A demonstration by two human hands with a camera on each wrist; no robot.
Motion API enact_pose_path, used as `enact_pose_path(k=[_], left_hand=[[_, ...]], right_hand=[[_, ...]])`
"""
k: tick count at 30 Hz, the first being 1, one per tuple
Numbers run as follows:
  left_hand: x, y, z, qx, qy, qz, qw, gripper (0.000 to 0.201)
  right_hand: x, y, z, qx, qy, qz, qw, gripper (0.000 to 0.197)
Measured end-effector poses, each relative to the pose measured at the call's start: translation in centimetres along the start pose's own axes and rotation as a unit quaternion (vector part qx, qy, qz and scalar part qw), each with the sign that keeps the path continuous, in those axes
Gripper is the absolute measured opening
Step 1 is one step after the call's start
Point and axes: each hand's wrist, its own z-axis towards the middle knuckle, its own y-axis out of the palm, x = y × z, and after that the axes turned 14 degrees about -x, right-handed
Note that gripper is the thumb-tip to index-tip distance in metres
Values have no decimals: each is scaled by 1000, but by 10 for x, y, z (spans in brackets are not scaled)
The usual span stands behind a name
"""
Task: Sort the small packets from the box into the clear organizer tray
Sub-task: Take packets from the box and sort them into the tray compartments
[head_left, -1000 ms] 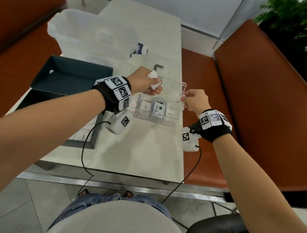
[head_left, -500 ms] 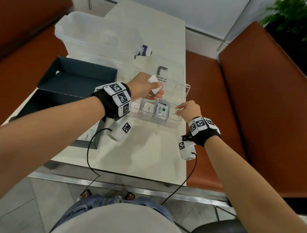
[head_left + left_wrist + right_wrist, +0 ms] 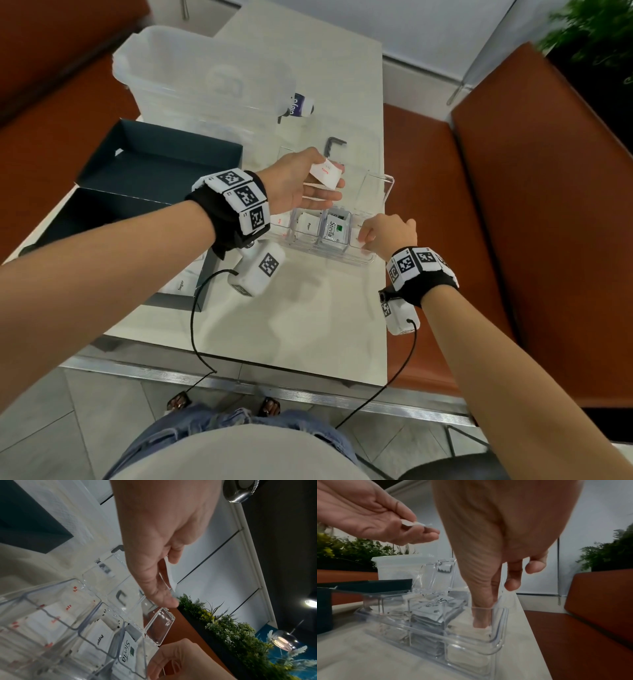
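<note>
The clear organizer tray (image 3: pixel 329 256) sits on the white table with its lid (image 3: pixel 375 195) raised. Its compartments hold Stevia packets (image 3: pixel 334 230) and a pepper packet (image 3: pixel 310 226). My left hand (image 3: pixel 334 186) hovers over the tray and pinches a white packet with red print (image 3: pixel 325 173), seen edge-on (image 3: pixel 170 577) in the left wrist view. My right hand (image 3: pixel 363 236) reaches into the rightmost compartment. There its thumb and forefinger (image 3: pixel 482 615) pinch a white packet (image 3: pixel 481 630) at the bottom. The dark box (image 3: pixel 102 219) lies at the left with a sugar packet (image 3: pixel 180 286) in it.
The box's dark lid (image 3: pixel 161 164) lies behind it. A translucent plastic tub (image 3: pixel 205 78) stands at the back, beside a small purple-labelled bottle (image 3: pixel 298 104) and a hex key (image 3: pixel 335 142). The tray is close to the table's right edge (image 3: pixel 384 301), with an orange bench (image 3: pixel 445 240) beyond.
My right hand has come down from beside the raised lid into the rightmost compartment with its packet. My left hand stays over the tray with its packet.
</note>
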Motion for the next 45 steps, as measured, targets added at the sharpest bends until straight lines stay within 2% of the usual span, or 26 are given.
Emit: enact_pose_path(k=[3,5,7,9,14,20,22,26,30,32,39,45], left_hand=[[-1,-1,2,29,-3,27,999,32],[-2,-2,4,56,-2,38,998,25],[-4,-5,6,59,3,53,997,26],[-6,-10,7,43,16,61,997,30],[-8,-22,2,45,24,81,995,17],[-8,-42,-12,70,30,83,994,10],[-9,-47,-17,75,17,94,993,8],[-12,-59,-28,84,-27,136,987,11],[-12,-75,-42,98,-57,154,982,17],[-12,-82,-49,106,-61,155,980,19],[-8,-92,-64,116,-52,138,982,17],[-4,-90,-67,103,-43,130,985,20]], right_hand=[[-3,-6,-7,17,-28,13,999,13],[-7,-14,-14,33,-76,93,992,14],[-16,-24,-22,67,-136,199,968,17],[-27,-33,-27,103,-166,274,942,22],[-58,-46,-28,110,-180,362,908,33],[-85,-53,-20,134,-195,463,854,13],[-92,-56,-15,142,-194,479,844,9],[-102,-56,3,142,-176,431,874,6],[-109,-49,23,49,-152,323,933,12],[-114,-44,29,24,-142,260,955,16],[-135,-26,36,22,-89,145,985,19],[-142,-12,41,58,-93,40,993,20]])
